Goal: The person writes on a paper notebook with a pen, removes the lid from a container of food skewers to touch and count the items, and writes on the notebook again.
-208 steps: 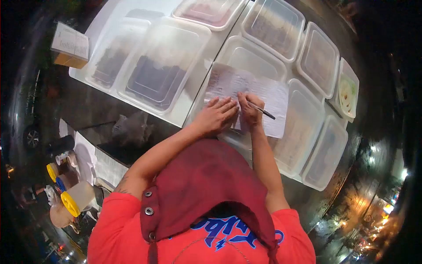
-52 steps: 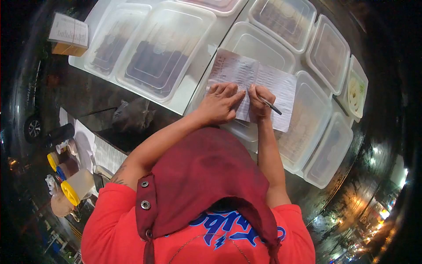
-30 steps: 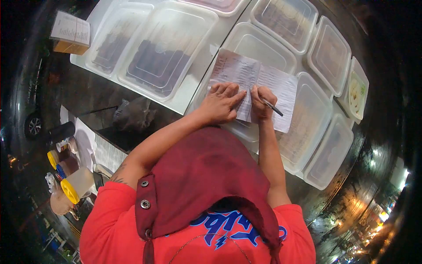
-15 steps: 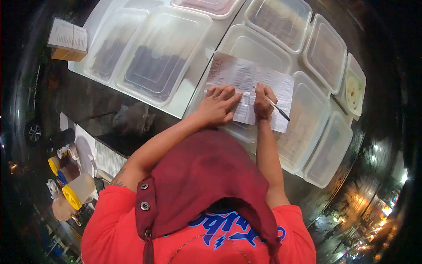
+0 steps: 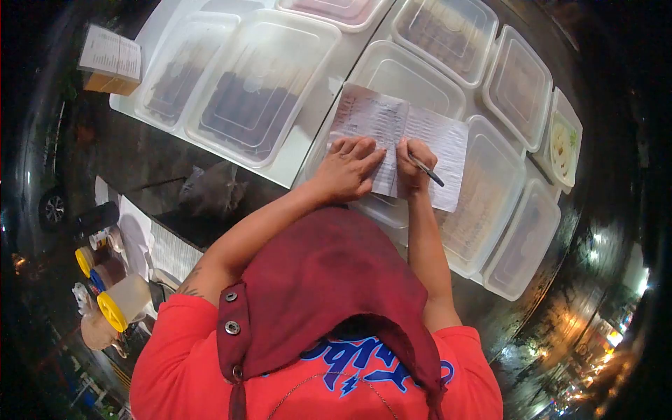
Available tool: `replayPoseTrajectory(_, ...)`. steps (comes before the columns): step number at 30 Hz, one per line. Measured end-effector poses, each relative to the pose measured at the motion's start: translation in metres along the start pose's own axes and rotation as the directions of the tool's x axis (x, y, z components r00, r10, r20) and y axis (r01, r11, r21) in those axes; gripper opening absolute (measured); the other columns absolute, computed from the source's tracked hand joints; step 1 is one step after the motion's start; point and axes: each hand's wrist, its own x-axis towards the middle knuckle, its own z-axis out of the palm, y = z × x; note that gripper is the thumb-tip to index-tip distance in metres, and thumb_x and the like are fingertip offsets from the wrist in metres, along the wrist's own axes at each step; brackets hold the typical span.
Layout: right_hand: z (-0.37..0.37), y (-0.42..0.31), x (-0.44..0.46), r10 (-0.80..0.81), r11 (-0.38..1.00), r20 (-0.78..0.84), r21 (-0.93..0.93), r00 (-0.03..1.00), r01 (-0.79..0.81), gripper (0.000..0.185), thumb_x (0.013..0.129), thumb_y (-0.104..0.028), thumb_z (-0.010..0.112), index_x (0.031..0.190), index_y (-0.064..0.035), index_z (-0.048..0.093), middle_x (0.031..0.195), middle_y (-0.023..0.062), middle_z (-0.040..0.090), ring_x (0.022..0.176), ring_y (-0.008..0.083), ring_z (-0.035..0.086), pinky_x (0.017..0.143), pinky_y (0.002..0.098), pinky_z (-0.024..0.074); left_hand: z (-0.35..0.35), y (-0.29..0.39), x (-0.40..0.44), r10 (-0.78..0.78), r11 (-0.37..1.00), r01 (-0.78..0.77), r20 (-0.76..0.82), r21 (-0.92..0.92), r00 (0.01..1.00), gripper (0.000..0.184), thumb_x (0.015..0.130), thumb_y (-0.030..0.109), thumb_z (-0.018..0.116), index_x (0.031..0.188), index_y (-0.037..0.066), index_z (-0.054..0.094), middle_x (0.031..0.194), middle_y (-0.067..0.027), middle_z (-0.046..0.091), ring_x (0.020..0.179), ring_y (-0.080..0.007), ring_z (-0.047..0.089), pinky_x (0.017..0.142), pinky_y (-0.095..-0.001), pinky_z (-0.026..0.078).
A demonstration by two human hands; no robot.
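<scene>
A creased sheet of paper (image 5: pixel 437 136) covered in rows of handwriting lies over the lids of plastic containers. Flat on its lower left part rests my left hand (image 5: pixel 346 168), fingers stretched out and holding nothing. My right hand (image 5: pixel 414 164) is closed around a pen (image 5: pixel 427 169) near the middle fold of the sheet. The pen's dark end points down to the right, and its tip is hidden by my fingers. Under the paper sits a lidded container (image 5: pixel 413 66), and another lidded container (image 5: pixel 490 189) shows at its right edge.
More lidded containers (image 5: pixel 262 84) stand on the white table (image 5: pixel 308 126). At the far left corner is a small box (image 5: pixel 112 82) with a printed card on top. Lower left are a yellow-lidded jar (image 5: pixel 122 304) and papers (image 5: pixel 171 252). Wet ground shows on the right.
My right hand has moved slightly left across the paper with the pen, which now points down more steeply. My left hand stays in place.
</scene>
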Motion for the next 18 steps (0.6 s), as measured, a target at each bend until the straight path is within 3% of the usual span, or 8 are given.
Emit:
replayPoseTrajectory(5, -0.006, 0.001, 0.0, 0.063, 0.998, 0.085, -0.025, 0.994, -0.062, 0.026, 0.082, -0.012, 0.061, 0.061, -0.0007, 0.049, 0.057, 0.0155, 0.046, 0.051, 0.0296, 0.047, 0.051, 0.038, 0.0385, 0.003, -0.003, -0.002, 0.02, 1.0, -0.02, -0.031, -0.001, 0.999, 0.062, 0.074, 0.026, 0.058, 0.134, 0.015, 0.046, 0.13, -0.0126, 0.042, 0.126, -0.0289, 0.037, 0.103, -0.0453, 0.027)
replayPoseTrajectory(11, -0.003, 0.018, -0.006, 0.329, 0.926, -0.007, 0.196, 0.944, -0.321, 0.027, 0.085, -0.016, 0.061, 0.066, 0.0014, 0.055, 0.055, 0.0111, 0.05, 0.051, 0.0157, 0.045, 0.051, 0.0335, 0.0386, -0.003, 0.0, 0.0, 0.0, 1.0, -0.001, 0.017, 0.01, 1.0, 0.063, 0.074, 0.026, 0.058, 0.134, 0.013, 0.045, 0.131, -0.0127, 0.042, 0.126, -0.0287, 0.037, 0.104, -0.0447, 0.026)
replayPoseTrajectory(18, -0.004, 0.009, -0.002, 0.347, 0.922, -0.007, 0.188, 0.938, -0.339, 0.03, 0.087, -0.019, 0.06, 0.065, 0.0016, 0.055, 0.054, 0.0099, 0.049, 0.052, 0.0129, 0.043, 0.05, 0.0324, 0.0375, -0.001, -0.003, -0.002, 0.042, 0.999, -0.042, -0.036, 0.018, 0.998, 0.059, 0.072, 0.024, 0.063, 0.128, 0.012, 0.049, 0.128, -0.0119, 0.046, 0.124, -0.0288, 0.04, 0.102, -0.044, 0.029)
